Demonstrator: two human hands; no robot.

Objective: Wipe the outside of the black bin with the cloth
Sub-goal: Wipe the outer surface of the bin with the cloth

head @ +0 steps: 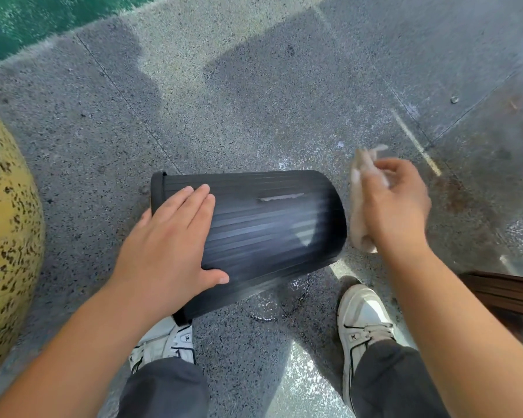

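black bin (263, 224) on its side on floor, left hand (175, 245) flat, open on ribbed wall; right hand (399, 206) clamped on cloth (360, 206) beside base; looks light, stiff, rolls easily, brace near rim

One black bin (263, 224) is lying on the speckled floor (254, 101); one cloth (360, 203) is showing; two hands, left hand (169, 245) and right hand (399, 203), are showing; two white shoes (363, 324) are standing; one yellow spotted object (6, 236) is sitting at the left edge.
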